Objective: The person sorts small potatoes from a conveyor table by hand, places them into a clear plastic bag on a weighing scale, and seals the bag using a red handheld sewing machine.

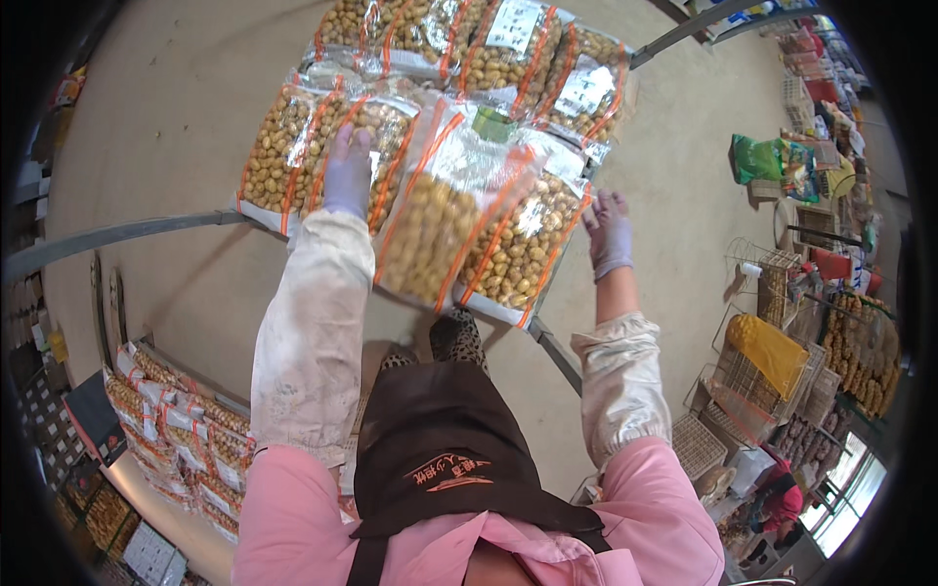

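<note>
Filled clear plastic bags with orange stripes, holding small round brown produce that looks like potatoes, lie in two rows on a metal-framed stand before me. My left hand point(347, 173), in a thin purple glove, rests spread on or just over a bag point(381, 128) in the near row. A blurred bag point(432, 234) lies tilted in the middle, overlapping the bag to its right point(520, 238). My right hand point(610, 225), gloved too, is raised with bent fingers just beyond that right bag's edge, holding nothing.
Metal bars point(124, 238) of the stand reach out at its corners. More striped bags point(183, 439) are stacked at lower left. Wire baskets point(696, 445), a yellow cloth point(768, 351) and green bags point(758, 160) are along the right. A person in red point(780, 494) is at lower right.
</note>
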`<state>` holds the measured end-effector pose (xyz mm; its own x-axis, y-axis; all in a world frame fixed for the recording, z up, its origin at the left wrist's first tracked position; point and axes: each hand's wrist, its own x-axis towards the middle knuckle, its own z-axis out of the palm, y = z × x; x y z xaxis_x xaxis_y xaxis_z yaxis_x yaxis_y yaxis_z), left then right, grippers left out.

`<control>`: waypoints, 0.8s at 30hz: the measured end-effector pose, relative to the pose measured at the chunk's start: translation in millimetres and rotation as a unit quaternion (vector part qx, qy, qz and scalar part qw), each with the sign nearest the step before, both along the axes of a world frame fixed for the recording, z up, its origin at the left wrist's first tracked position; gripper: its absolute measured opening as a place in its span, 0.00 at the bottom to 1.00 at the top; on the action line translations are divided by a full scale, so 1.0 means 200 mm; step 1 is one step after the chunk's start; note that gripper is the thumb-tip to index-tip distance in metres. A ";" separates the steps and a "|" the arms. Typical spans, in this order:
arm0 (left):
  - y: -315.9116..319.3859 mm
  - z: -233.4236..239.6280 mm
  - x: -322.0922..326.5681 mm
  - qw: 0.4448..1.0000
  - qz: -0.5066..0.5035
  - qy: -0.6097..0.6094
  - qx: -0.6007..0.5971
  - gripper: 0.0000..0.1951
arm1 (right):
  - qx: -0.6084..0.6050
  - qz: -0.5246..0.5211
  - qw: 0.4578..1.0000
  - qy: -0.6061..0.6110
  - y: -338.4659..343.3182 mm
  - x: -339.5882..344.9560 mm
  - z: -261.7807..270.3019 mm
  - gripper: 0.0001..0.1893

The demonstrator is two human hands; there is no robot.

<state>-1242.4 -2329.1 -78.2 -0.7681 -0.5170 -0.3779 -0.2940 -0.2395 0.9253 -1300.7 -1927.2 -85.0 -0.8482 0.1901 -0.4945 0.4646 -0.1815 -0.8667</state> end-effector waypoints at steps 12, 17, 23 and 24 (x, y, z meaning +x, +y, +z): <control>-0.24 -1.51 1.03 0.805 -0.330 -0.442 -0.221 0.31 | -0.016 0.062 0.928 -0.367 -0.16 1.01 -1.40 0.10; -0.24 -2.02 0.83 0.746 -0.394 -0.408 -0.349 0.37 | 0.203 0.249 0.918 -0.231 -0.48 1.27 -1.98 0.24; -0.18 -2.13 0.81 0.720 -0.385 -0.390 -0.427 0.34 | 0.424 0.275 0.831 -0.235 -0.72 1.07 -2.14 0.27; -0.18 -2.15 0.86 0.721 -0.380 -0.382 -0.435 0.33 | 0.395 0.276 0.840 -0.249 -0.74 1.08 -2.12 0.26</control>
